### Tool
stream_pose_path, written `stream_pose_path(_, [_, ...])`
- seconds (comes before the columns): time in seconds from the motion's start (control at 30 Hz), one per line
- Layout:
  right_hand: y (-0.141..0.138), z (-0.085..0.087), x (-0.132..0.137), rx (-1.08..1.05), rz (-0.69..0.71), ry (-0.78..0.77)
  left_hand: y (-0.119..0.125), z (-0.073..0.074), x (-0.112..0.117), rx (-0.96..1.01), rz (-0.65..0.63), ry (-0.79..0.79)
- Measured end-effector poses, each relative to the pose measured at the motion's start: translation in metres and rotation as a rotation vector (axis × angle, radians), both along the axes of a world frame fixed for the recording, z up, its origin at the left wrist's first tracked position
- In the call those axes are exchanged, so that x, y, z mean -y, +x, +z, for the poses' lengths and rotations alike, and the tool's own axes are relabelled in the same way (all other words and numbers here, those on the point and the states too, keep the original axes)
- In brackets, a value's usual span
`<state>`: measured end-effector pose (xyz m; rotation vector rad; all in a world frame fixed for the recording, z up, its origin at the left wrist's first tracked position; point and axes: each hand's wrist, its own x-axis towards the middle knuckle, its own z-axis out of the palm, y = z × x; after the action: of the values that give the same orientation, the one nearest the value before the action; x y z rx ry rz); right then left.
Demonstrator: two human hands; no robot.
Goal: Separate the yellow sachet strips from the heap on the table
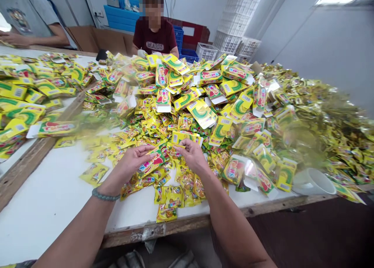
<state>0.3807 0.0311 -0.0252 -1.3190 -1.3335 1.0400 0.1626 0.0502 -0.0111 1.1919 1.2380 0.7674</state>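
My left hand curls round a flat yellow carton printed with red and green, holding it tilted above the table. My right hand is closed in a pinch on the small yellow sachets at the carton's open end. Below both hands lies a loose spread of small yellow sachets on the white table. A bead bracelet circles my left wrist.
A big heap of yellow cartons and foil sachets covers the table's middle and right. A white bowl sits at the right edge. Two other people work at the far side. Crates stand behind.
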Motion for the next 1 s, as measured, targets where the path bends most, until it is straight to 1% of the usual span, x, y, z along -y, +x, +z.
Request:
stream_pose_path(0.07, [-0.001, -0.004, -0.001, 0.059, -0.002, 0.028, 0.001, 0.000, 0.002, 0.014, -0.056, -0.012])
stream_pose_path(0.17, [-0.003, -0.007, 0.001, 0.154, -0.015, 0.074, 0.003, 0.002, 0.004, 0.061, -0.107, -0.056])
stream_pose_path(0.3, [-0.007, -0.005, 0.004, 0.254, 0.103, 0.104, 0.006, 0.003, 0.007, 0.076, -0.140, -0.115])
stream_pose_path(0.33, [-0.008, -0.004, 0.004, 0.261, 0.106, 0.107, 0.007, 0.003, 0.007, 0.083, -0.142, -0.128])
stream_pose_path(0.5, [-0.014, -0.003, 0.005, 0.223, 0.034, 0.151, 0.010, 0.000, 0.008, 0.145, -0.159, -0.217])
stream_pose_path(0.6, [-0.010, 0.004, 0.006, 0.119, 0.108, 0.063, 0.009, 0.003, 0.007, 0.162, -0.136, -0.247])
stream_pose_path(0.67, [-0.005, 0.009, 0.007, 0.088, 0.167, 0.023, 0.007, 0.006, 0.007, 0.174, -0.112, -0.260])
stream_pose_path(0.7, [-0.003, 0.011, 0.007, 0.101, 0.178, 0.016, 0.006, 0.007, 0.007, 0.171, -0.107, -0.259])
stream_pose_path(0.77, [-0.003, 0.012, 0.008, 0.156, 0.158, 0.009, 0.005, 0.007, 0.007, 0.134, -0.124, -0.229])
stream_pose_path(0.83, [-0.007, 0.010, 0.009, 0.207, 0.137, 0.006, 0.006, 0.005, 0.007, 0.077, -0.150, -0.167])
stream_pose_path(0.9, [-0.012, 0.008, 0.010, 0.253, 0.135, 0.033, 0.008, 0.003, 0.007, 0.034, -0.160, -0.113])
stream_pose_path(0.97, [-0.016, 0.007, 0.011, 0.244, 0.123, 0.058, 0.010, 0.000, 0.007, 0.024, -0.155, -0.097])
stream_pose_path(1.0, [-0.017, 0.007, 0.011, 0.206, 0.104, 0.062, 0.012, 0.000, 0.008, 0.031, -0.145, -0.106])
